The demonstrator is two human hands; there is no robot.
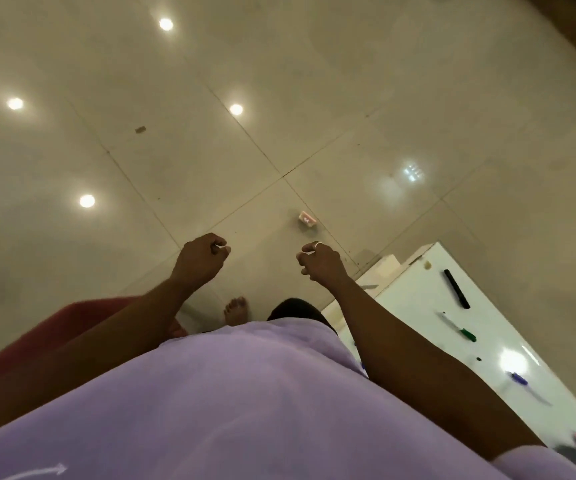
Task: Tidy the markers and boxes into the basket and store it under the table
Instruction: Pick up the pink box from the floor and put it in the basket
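Over the glossy tiled floor (210,140) both hands hang out in front of the body, not on anything yet. Left hand (200,258) has its fingers curled loosely inward, and so does the right hand (318,262), which wears a ring; neither seems to be gripping anything, more like a relaxed mid-walk pose.

The stuff to tidy sits off to the person's right on the white table (414,306): a black marker (456,288) near the far corner, a green-capped marker (459,327) closer in, and a blue pen-like thing (522,381) nearer the table's long edge, all well apart from each other. They're scattered flat, so each needs its own pick.

One small box (307,219) lies on the floor just ahead of the hands, which is probably why the arms are out that way. No basket in view, though the red shape (72,327) at lower left might be it; too blurry to say.
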